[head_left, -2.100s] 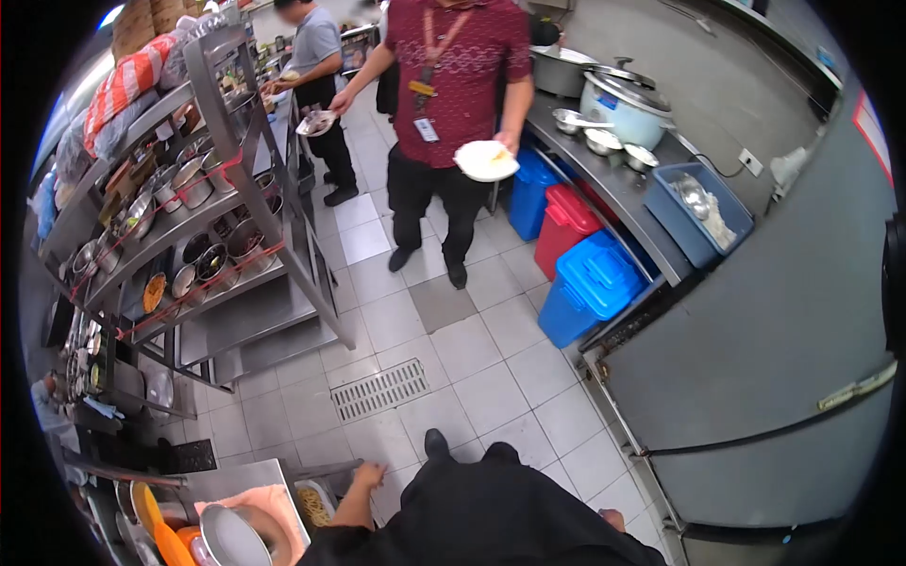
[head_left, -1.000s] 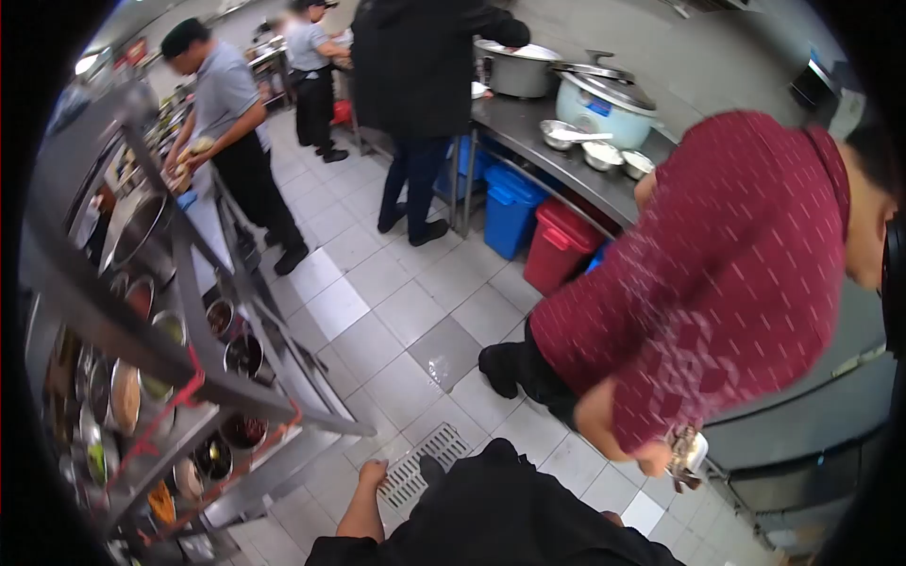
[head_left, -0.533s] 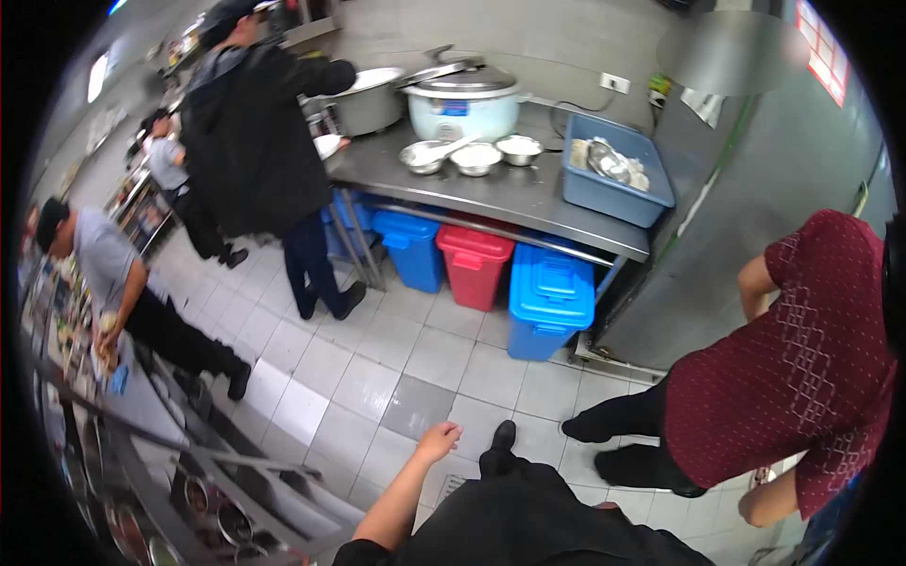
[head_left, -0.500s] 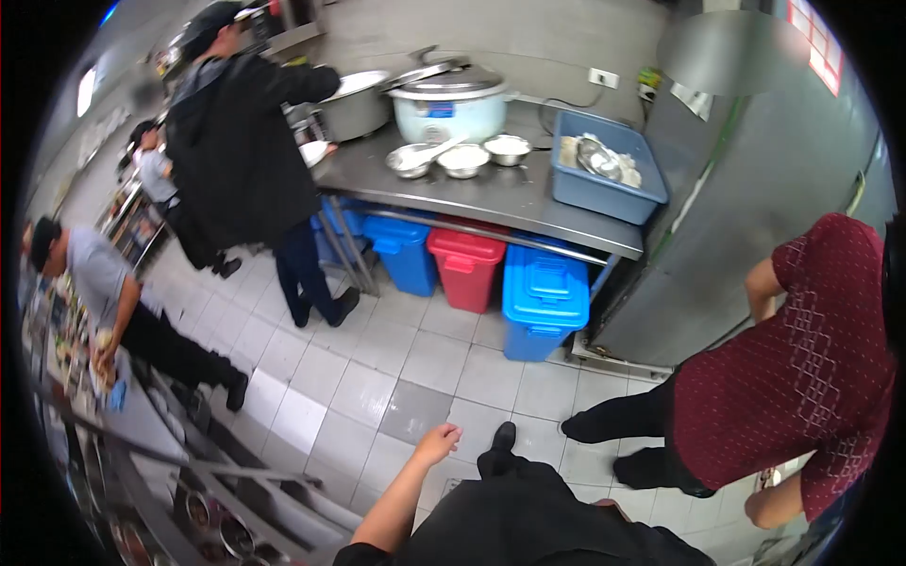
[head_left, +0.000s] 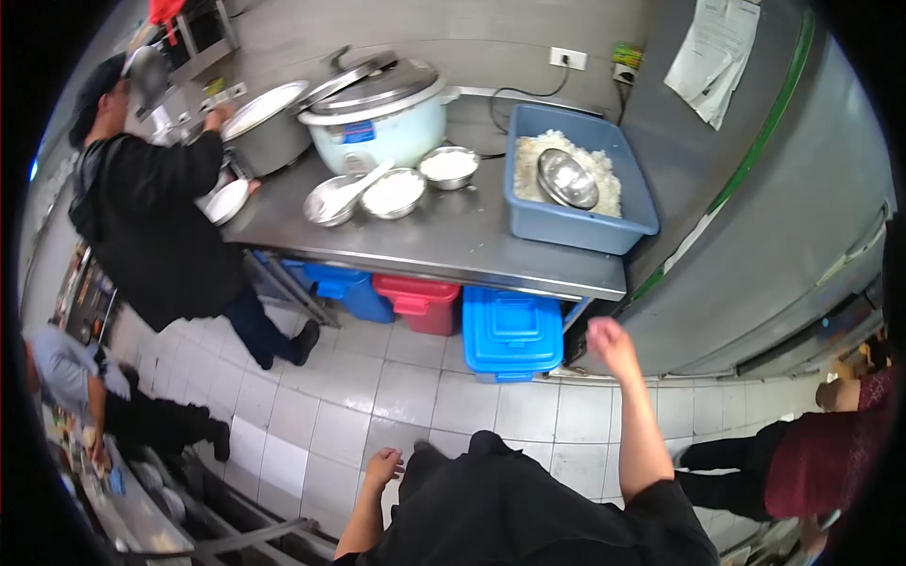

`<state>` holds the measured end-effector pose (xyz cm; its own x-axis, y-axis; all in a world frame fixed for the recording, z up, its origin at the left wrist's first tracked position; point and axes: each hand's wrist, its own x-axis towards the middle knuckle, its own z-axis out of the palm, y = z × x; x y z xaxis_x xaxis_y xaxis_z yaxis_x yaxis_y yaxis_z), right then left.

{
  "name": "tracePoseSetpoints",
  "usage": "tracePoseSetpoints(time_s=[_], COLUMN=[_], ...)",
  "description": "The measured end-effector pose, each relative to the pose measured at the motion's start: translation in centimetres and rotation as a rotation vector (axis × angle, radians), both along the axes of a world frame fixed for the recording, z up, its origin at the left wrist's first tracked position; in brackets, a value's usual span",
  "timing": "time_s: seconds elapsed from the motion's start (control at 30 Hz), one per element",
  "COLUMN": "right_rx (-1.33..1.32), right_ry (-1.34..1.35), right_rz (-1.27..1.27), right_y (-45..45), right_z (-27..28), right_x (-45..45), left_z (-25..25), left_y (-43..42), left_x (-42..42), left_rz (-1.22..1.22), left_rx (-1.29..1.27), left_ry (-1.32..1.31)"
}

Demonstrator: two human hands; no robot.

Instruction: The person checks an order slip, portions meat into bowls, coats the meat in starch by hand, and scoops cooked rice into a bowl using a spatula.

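My left hand (head_left: 384,467) hangs low by my left side above the tiled floor, fingers curled in, with nothing visible in it. Raised forward is my right hand (head_left: 613,347), smeared by motion, in front of the table's right corner and touching nothing. Beyond it on the steel table (head_left: 472,247) stands a blue-grey tub (head_left: 576,231) of white rice (head_left: 604,184), with a metal bowl (head_left: 567,179) lying tilted on the rice. Three metal bowls of rice stand left of the tub; a white paddle (head_left: 363,187) lies across the left bowl (head_left: 326,212).
Behind the bowls is a large rice cooker (head_left: 377,132), beside a big pot (head_left: 269,141). Lidded bins, blue (head_left: 512,330) and red (head_left: 420,304), stand under the table. A steel fridge (head_left: 755,255) is at right. A person in black (head_left: 142,226) holds a white bowl (head_left: 226,202).
My view has moved closer to the table and turned right. My right hand has come up into view. The person in the maroon shirt now sits lower at the right edge.
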<state>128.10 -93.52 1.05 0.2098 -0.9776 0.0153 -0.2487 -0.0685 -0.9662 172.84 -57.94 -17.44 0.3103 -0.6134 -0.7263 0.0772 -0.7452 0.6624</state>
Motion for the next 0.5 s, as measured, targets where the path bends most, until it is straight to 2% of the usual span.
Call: tracePoseSetpoints(time_s=[0.07,0.1,0.13,0.2,0.27,0.3,0.37,0.4,0.43,0.5], right_rx=[-0.097,-0.256,-0.255,-0.521,-0.553,-0.544,-0.176,0.318,0.342,0.406], right_ry=[0.106,0.138,0.218,0.377,0.633,0.643,0.92,0.721,0.732,0.416], right_rz=[-0.078,-0.087,-0.153,-0.294,-0.41,-0.419,-0.528,-0.333,-0.36,-0.288], right_y=[-5.7,-9.1,-11.3,-18.4,-25.9,-29.6,-34.7,-34.3,-34.8,-35.3], right_z=[7.2,8.9,12.3,13.5,13.0,11.4,8.6,10.6,9.8,7.1], right_x=[2.4,3.1,4.6,5.9,6.0,6.1,5.1,6.0,5.7,5.2], left_z=[0.8,1.1,1.1,2.8,4.7,5.7,8.0,9.7,11.2,13.9], left_y=[-4.2,-6.6,-9.1,-15.0,-20.8,-23.8,-29.6,-32.2,-34.7,-39.1], left_x=[1.0,1.8,2.6,3.7,4.9,5.4,6.4,6.7,7.0,7.8], left_rz=[-0.023,-0.013,-0.021,-0.043,-0.066,-0.098,-0.162,-0.206,-0.248,-0.301], left_rx=[-0.03,-0.063,-0.097,-0.176,-0.246,-0.302,-0.341,-0.409,-0.478,-0.492], left_ry=[0.0,-0.01,-0.007,0.003,0.013,0.013,0.039,0.043,0.047,0.076])
